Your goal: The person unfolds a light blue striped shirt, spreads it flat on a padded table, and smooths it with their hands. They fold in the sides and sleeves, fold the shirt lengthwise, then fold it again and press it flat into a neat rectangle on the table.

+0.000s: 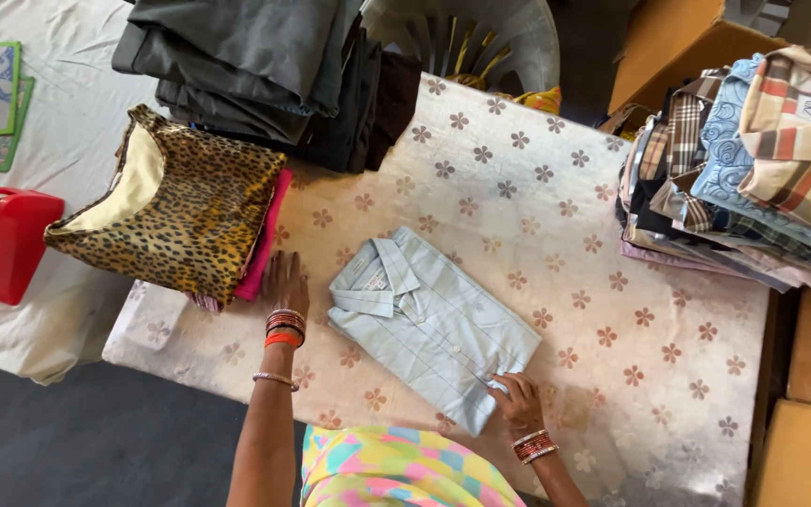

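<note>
Between your two hands lies the folded pale-blue shirt (432,327), soft cotton, long axis diagonal, collar toward your left. Your right hand (519,399) pinches its lower corner; your left hand (284,280) rests flat, fingers extended, holding nothing, beside the leopard-print garment (175,211) on the floral tablecloth (650,357).

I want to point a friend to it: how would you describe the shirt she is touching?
On the flower-print table, look at the middle, just ahead of the person. The light blue shirt lies folded alone, right hand at its lower corner; the other clothes sit in stacks.
</note>
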